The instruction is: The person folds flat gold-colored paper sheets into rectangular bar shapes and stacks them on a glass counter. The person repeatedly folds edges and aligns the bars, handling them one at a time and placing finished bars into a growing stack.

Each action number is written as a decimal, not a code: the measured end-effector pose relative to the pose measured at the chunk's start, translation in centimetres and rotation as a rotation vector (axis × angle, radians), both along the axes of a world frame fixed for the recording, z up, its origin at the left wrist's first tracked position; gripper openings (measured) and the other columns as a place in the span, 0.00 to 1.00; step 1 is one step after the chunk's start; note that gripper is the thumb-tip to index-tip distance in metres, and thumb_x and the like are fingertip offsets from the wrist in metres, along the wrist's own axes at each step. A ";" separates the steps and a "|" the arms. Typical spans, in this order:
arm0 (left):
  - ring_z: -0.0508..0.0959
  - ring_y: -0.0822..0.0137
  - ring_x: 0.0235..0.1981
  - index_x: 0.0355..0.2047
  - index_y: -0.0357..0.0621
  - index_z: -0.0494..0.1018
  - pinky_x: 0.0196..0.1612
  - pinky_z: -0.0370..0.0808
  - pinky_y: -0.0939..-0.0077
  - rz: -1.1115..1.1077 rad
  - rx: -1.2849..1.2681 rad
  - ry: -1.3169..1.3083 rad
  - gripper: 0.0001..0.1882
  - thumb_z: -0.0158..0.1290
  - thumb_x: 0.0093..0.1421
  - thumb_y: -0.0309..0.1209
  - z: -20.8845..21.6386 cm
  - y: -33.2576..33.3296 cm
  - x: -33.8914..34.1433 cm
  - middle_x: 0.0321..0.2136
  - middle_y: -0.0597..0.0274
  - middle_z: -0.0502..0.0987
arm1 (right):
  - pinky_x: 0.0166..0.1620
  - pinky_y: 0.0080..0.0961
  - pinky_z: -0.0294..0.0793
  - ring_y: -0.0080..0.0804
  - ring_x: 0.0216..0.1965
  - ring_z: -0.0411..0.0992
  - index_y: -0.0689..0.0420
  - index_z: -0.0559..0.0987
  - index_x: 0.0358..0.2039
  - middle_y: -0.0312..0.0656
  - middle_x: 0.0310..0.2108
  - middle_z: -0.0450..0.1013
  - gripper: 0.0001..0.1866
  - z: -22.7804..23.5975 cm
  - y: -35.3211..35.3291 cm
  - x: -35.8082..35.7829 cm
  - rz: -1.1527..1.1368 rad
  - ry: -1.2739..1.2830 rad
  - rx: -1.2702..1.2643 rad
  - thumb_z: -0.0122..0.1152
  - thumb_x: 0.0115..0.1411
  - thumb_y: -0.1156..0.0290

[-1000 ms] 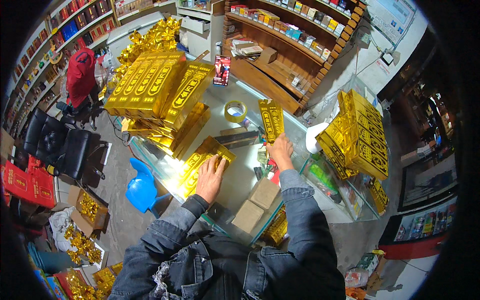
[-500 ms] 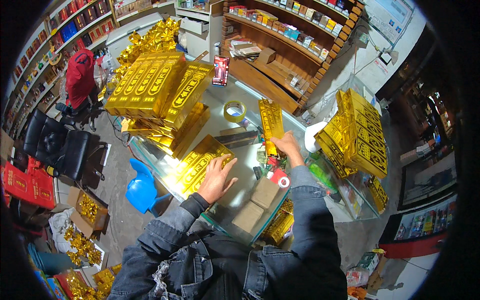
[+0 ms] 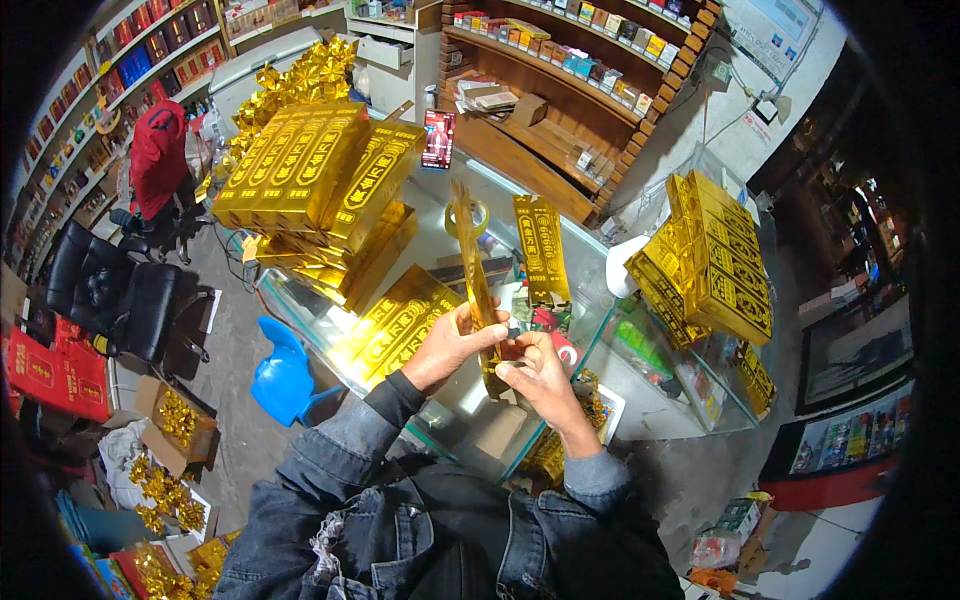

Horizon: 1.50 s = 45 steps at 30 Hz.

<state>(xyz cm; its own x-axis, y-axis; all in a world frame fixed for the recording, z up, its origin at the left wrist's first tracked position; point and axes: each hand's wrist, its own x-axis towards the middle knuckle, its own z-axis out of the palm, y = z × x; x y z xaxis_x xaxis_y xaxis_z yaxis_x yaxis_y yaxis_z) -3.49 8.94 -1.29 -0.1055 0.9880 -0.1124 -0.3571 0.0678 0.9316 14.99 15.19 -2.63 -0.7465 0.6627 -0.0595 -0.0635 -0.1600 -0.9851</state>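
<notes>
Upright over the glass counter [image 3: 470, 415] I hold a flat gold carton [image 3: 468, 255], seen nearly edge-on. My left hand [image 3: 447, 347] grips it from the left, thumb in front. Fingers of my right hand [image 3: 547, 385] pinch its lower edge from the right. Another flattened gold carton [image 3: 541, 245] with dark print lies on the counter just beyond my right hand. Left of my left hand rests a set of gold packages [image 3: 395, 325] lying side by side. Partly behind the held carton is a roll of yellowish tape [image 3: 480, 215].
A tall stack of gold boxes [image 3: 290, 165] stands on the counter's left, gold bows [image 3: 305, 80] behind it. More gold boxes [image 3: 725, 260] are stacked at the right. A blue plastic stool [image 3: 280, 375] and a black chair [image 3: 110, 290] stand on the floor at left.
My right hand has come toward me, and a gold carton is now raised upright between both hands. My left hand has left the gold packages and closed on it.
</notes>
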 end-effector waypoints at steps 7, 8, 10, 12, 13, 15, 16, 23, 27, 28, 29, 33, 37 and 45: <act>0.69 0.64 0.60 0.66 0.35 0.55 0.65 0.63 0.65 -0.119 0.171 -0.161 0.38 0.57 0.64 0.43 -0.3 -1.3 -0.5 0.59 0.55 0.69 | 0.51 0.31 0.73 0.33 0.50 0.70 0.60 0.67 0.58 0.44 0.52 0.69 0.32 2.6 -1.7 -0.1 -0.140 -0.176 0.562 0.70 0.57 0.66; 0.69 0.62 0.61 0.68 0.35 0.51 0.64 0.64 0.64 -0.223 0.191 -0.205 0.44 0.56 0.63 0.50 -0.3 -2.0 -0.9 0.60 0.53 0.68 | 0.51 0.30 0.73 0.31 0.50 0.70 0.60 0.68 0.57 0.43 0.53 0.68 0.30 3.8 -1.3 0.1 -0.182 -0.225 0.706 0.70 0.57 0.68; 0.70 0.61 0.60 0.69 0.35 0.49 0.65 0.65 0.62 -0.356 0.152 -0.380 0.47 0.55 0.62 0.54 -0.5 -3.1 -1.1 0.61 0.53 0.67 | 0.49 0.34 0.72 0.38 0.48 0.72 0.60 0.73 0.54 0.46 0.50 0.71 0.26 6.6 0.1 0.1 -0.432 -0.165 0.794 0.68 0.57 0.66; 0.71 0.60 0.59 0.70 0.36 0.46 0.66 0.65 0.58 -0.415 0.129 -0.431 0.51 0.56 0.60 0.57 -0.9 -4.3 -0.3 0.60 0.53 0.67 | 0.50 0.36 0.71 0.40 0.47 0.71 0.60 0.73 0.55 0.46 0.50 0.71 0.24 9.4 1.5 -0.4 -0.524 -0.063 1.004 0.65 0.59 0.71; 0.70 0.60 0.60 0.69 0.35 0.48 0.67 0.63 0.58 -0.450 0.101 -0.463 0.52 0.59 0.58 0.56 -1.0 -4.7 -0.1 0.60 0.52 0.66 | 0.51 0.36 0.71 0.41 0.47 0.71 0.60 0.73 0.55 0.46 0.50 0.71 0.23 10.7 2.2 -0.8 -0.532 -0.060 1.110 0.64 0.58 0.72; 0.68 0.61 0.61 0.69 0.34 0.49 0.68 0.62 0.58 -0.510 0.059 -0.467 0.53 0.62 0.56 0.54 -1.1 -5.3 0.3 0.61 0.52 0.65 | 0.52 0.37 0.70 0.43 0.47 0.70 0.60 0.74 0.54 0.47 0.51 0.71 0.22 12.6 3.1 -1.7 -0.524 -0.104 1.306 0.63 0.58 0.75; 0.68 0.61 0.61 0.69 0.34 0.49 0.68 0.62 0.59 -0.546 0.087 -0.482 0.53 0.62 0.56 0.54 -1.1 -5.5 0.5 0.61 0.52 0.65 | 0.52 0.36 0.69 0.43 0.48 0.70 0.59 0.74 0.54 0.48 0.50 0.71 0.22 13.1 3.2 -2.0 -0.500 -0.084 1.329 0.64 0.58 0.75; 0.69 0.64 0.61 0.69 0.37 0.50 0.68 0.62 0.60 -0.611 0.115 -0.496 0.52 0.62 0.56 0.53 -1.5 -6.1 0.4 0.60 0.55 0.66 | 0.53 0.34 0.69 0.44 0.49 0.70 0.59 0.78 0.48 0.47 0.43 0.74 0.17 13.2 2.4 -3.1 -0.483 -0.033 1.189 0.65 0.57 0.74; 0.69 0.65 0.60 0.69 0.38 0.51 0.67 0.63 0.60 -0.616 0.084 -0.465 0.51 0.62 0.56 0.53 -1.5 -6.3 0.4 0.60 0.56 0.66 | 0.52 0.34 0.69 0.43 0.47 0.71 0.59 0.78 0.44 0.46 0.39 0.73 0.15 13.0 2.8 -2.8 -0.443 -0.103 1.222 0.67 0.56 0.75; 0.69 0.65 0.60 0.69 0.38 0.51 0.67 0.63 0.61 -0.615 0.069 -0.454 0.50 0.62 0.57 0.53 -1.5 -6.3 0.4 0.60 0.56 0.67 | 0.51 0.34 0.69 0.43 0.46 0.71 0.60 0.78 0.42 0.46 0.38 0.73 0.13 12.9 2.9 -2.7 -0.459 -0.093 1.217 0.67 0.56 0.75; 0.69 0.65 0.60 0.69 0.38 0.51 0.67 0.63 0.60 -0.608 0.076 -0.465 0.50 0.62 0.57 0.53 -1.4 -6.4 0.5 0.60 0.56 0.67 | 0.51 0.34 0.69 0.42 0.45 0.72 0.60 0.78 0.41 0.46 0.38 0.73 0.12 12.7 2.8 -2.6 -0.488 -0.086 1.200 0.67 0.56 0.75; 0.69 0.65 0.60 0.69 0.38 0.51 0.66 0.64 0.60 -0.582 0.084 -0.485 0.49 0.61 0.58 0.52 -1.2 -6.4 0.6 0.60 0.56 0.67 | 0.46 0.32 0.71 0.39 0.41 0.72 0.61 0.77 0.35 0.45 0.37 0.73 0.06 11.5 2.7 -2.4 -0.641 -0.068 1.304 0.65 0.56 0.79; 0.69 0.65 0.60 0.68 0.38 0.52 0.65 0.65 0.60 -0.603 0.083 -0.463 0.48 0.61 0.58 0.51 -1.1 -6.4 0.3 0.59 0.56 0.67 | 0.37 0.24 0.73 0.29 0.33 0.73 0.61 0.76 0.36 0.41 0.34 0.73 0.04 10.6 2.7 -2.3 -0.583 -0.016 1.207 0.61 0.60 0.80; 0.69 0.68 0.57 0.68 0.41 0.58 0.60 0.69 0.68 -0.712 0.020 0.000 0.44 0.64 0.57 0.45 -0.2 -6.5 -2.4 0.58 0.58 0.69 | 0.35 0.16 0.75 0.21 0.32 0.78 0.66 0.73 0.51 0.39 0.33 0.78 0.19 13.9 4.5 3.1 0.489 -0.352 0.123 0.64 0.63 0.73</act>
<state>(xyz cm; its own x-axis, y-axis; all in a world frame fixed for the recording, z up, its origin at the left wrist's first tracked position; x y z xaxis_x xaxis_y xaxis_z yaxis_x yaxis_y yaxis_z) -5.93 2.44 -1.53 0.5665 0.8187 -0.0936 -0.2326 0.2679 0.9350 18.08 19.64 11.23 -0.9152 0.2658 -0.3029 0.3214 0.0281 -0.9465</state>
